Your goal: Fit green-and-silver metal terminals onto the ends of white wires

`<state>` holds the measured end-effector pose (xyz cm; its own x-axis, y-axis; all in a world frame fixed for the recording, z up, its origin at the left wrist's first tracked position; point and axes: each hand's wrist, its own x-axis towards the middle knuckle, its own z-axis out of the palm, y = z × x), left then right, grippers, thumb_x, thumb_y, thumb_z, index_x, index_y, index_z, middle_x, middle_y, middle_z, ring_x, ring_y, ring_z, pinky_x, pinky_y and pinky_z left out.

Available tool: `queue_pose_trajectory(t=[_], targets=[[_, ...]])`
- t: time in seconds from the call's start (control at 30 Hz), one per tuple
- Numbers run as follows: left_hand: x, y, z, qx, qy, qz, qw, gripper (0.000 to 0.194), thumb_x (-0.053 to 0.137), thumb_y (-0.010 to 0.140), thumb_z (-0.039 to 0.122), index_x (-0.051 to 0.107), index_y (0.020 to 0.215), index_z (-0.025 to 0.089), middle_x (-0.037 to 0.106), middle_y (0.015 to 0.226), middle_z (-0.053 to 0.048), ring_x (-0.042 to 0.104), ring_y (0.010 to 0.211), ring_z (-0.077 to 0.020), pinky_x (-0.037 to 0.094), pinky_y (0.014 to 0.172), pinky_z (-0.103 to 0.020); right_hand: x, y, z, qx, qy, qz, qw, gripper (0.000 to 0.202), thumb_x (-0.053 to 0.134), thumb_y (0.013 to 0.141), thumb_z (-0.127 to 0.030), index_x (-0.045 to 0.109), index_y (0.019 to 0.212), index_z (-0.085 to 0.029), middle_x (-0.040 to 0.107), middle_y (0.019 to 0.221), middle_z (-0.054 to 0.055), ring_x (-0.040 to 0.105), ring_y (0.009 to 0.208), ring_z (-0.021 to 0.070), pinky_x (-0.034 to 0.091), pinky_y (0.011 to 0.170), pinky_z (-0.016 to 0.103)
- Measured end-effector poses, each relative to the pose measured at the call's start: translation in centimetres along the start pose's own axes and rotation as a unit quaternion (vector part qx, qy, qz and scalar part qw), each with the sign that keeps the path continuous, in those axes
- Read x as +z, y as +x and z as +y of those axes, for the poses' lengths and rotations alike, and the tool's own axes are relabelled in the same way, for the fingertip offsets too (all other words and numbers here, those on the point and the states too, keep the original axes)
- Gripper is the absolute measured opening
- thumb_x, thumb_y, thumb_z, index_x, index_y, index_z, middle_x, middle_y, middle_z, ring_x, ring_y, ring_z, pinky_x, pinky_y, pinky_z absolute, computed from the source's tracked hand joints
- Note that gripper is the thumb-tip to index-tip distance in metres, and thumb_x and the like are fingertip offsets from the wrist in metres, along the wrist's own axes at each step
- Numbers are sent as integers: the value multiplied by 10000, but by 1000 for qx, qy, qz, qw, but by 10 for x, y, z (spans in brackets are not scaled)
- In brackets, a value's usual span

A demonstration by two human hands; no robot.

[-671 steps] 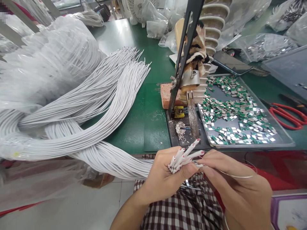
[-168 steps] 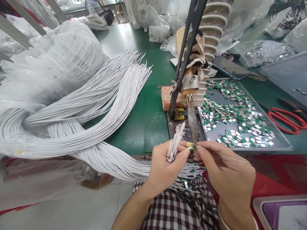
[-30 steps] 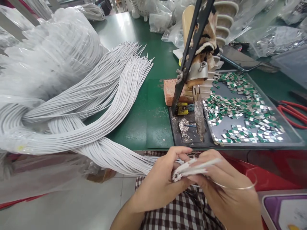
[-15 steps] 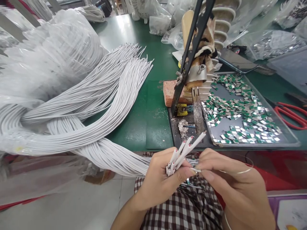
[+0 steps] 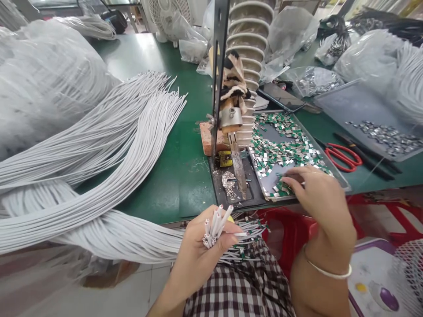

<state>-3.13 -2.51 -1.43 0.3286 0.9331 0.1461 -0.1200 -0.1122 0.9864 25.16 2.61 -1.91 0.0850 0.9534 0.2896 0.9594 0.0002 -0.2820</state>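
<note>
parting, left hand clasps white wires while right hand, grip unclear, reaches tray.

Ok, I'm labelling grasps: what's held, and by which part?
The left hand grips white cables near their ends; whether the right hand holds anything can't be told.

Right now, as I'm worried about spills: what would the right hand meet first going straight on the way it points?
The right hand would likely meet the green-and-silver pieces in the tray first, though its height above them is unclear.
</note>
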Motion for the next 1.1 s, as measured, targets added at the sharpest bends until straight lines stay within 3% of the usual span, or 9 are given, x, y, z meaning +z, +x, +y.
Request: queue_pose_trajectory(t=[0.13, 0.3, 0.37, 0.47, 0.63, 0.73, 0.8, 0.87, 1.1], targets=[[2, 3, 0, -13, 7, 0, 1000, 81, 725, 939, 238, 804, 948, 256, 682, 880, -16, 594, 792, -150, 443, 710, -247, 15, 6, -16, -23, 4, -9, 1000, 255, 538, 938, -282, 699, 752, -216, 753, 813, 67, 672, 722, 232, 450, 660, 350], [3, 4, 2, -26, 11, 6, 1000, 56, 751, 918, 247, 807, 916, 244, 693, 893, -18, 624, 808, -152, 467, 739, -248, 16, 7, -21, -54, 14, -3, 998, 210, 529, 936, -276, 724, 905, -204, 760, 945, 91, 684, 888, 270, 474, 753, 374], [4, 4, 3, -34, 16, 14, 999, 37, 775, 894, 232, 811, 899, 238, 700, 907, -19, 640, 806, -150, 477, 745, -246, 17, 8, -20, -74, 19, -14, 997, 182, 563, 920, -298, 715, 862, -217, 750, 910, 76, 677, 884, 268, 471, 750, 369], [8, 6, 2, -36, 23, 58, 997, 40, 799, 855, 192, 813, 867, 227, 728, 914, -25, 674, 844, -167, 494, 776, -255, 19, 9, -20, -77, 22, -2, 997, 257, 545, 935, -301, 677, 730, -222, 717, 764, 60, 658, 761, 250, 440, 672, 358], [13, 11, -1, -55, 6, 160, 986, 116, 718, 859, 123, 764, 776, 190, 789, 965, -51, 708, 848, -186, 520, 795, -283, 16, -5, -34, -32, 37, 106, 993, 292, 539, 991, -351, 729, 821, -209, 776, 827, 68, 698, 721, 232, 468, 655, 353], [15, 15, 1, -67, -3, 146, 987, 152, 680, 866, 146, 724, 725, 180, 798, 932, -56, 698, 794, -183, 525, 742, -282, 5, -24, -54, 6, 153, 152, 976, 180, 633, 962, -364, 753, 919, -238, 782, 799, 14, 711, 659, 171, 525, 624, 295], [16, 20, 6, -69, 12, 131, 989, 199, 651, 866, 149, 695, 674, 174, 799, 898, -54, 681, 754, -172, 517, 715, -271, -1, -38, -71, 4, 296, 105, 949, 111, 662, 952, -313, 755, 1006, -291, 748, 705, -55, 673, 551, 107, 543, 566, 223], [18, 24, 12, -63, 37, 122, 990, 218, 627, 859, 142, 685, 651, 171, 790, 844, -45, 655, 699, -156, 505, 684, -258, -5, -47, -88, -9, 368, 47, 929, 146, 649, 958, -251, 737, 1057, -312, 735, 695, -82, 669, 543, 72, 551, 561, 163], [22, 31, 16, -51, 69, 120, 989, 198, 602, 849, 136, 718, 692, 172, 751, 700, -26, 672, 652, -171, 529, 661, -251, 0, -55, -108, -13, 406, 62, 911, 141, 682, 931, -179, 721, 992, -300, 749, 763, -84, 687, 594, 38, 559, 605, 90]])
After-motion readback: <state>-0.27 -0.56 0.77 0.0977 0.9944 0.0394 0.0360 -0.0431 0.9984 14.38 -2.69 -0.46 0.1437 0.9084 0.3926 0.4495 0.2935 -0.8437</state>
